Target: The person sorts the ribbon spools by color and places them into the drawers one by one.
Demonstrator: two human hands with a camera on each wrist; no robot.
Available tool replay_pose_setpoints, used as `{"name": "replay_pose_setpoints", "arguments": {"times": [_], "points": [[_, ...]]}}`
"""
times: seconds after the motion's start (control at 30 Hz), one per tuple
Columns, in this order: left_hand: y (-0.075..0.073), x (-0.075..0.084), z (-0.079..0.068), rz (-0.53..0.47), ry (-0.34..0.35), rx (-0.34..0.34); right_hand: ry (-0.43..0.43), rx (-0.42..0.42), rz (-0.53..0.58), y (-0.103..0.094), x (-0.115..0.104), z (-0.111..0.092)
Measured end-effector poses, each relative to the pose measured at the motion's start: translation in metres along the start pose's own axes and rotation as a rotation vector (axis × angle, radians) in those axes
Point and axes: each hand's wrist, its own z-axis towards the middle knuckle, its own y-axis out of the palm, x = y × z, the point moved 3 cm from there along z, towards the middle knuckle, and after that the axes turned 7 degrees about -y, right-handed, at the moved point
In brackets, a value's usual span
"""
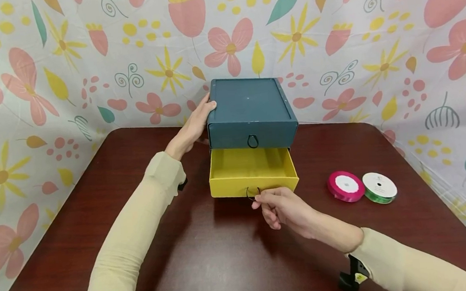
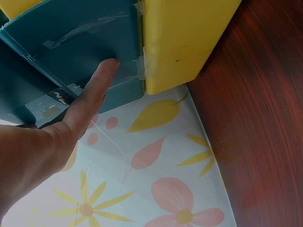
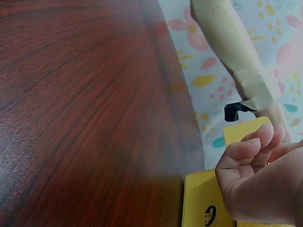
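A two-tier drawer box stands at the back of the table, its dark teal upper drawer (image 1: 232,136) pushed in. Below it, the yellow lower drawer (image 1: 237,186) is pulled partway out, and its visible inside holds nothing. My right hand (image 1: 285,211) pinches the thin dark loop pull (image 1: 249,193) on the yellow front; its other fingers are curled in the right wrist view. My left hand (image 1: 194,125) rests along the box's left side, thumb near the top edge. In the left wrist view an extended finger (image 2: 105,73) presses the taped teal side panel (image 2: 90,42).
On the table's right lie two ribbon spools, a pink one (image 1: 346,186) and a green one (image 1: 380,188) with a white face, side by side. A flower-printed cloth (image 1: 122,48) hangs behind the dark red-brown wooden table (image 1: 211,269).
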Motion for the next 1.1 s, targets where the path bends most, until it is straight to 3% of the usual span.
{"name": "replay_pose_setpoints", "arguments": {"times": [0.2, 0.47, 0.83, 1.1], "points": [[0.001, 0.001, 0.000, 0.003, 0.005, 0.006, -0.003, -0.004, -0.006, 0.001, 0.000, -0.003], [0.004, 0.026, -0.024, -0.001, -0.017, -0.036, 0.001, -0.019, -0.017, 0.001, 0.000, -0.008], [0.003, 0.023, -0.027, 0.004, -0.073, -0.022, 0.021, -0.045, -0.016, 0.006, 0.004, -0.012], [0.003, 0.023, -0.024, 0.010, -0.043, -0.030, 0.014, -0.050, -0.025, 0.007, 0.005, -0.014]]}}
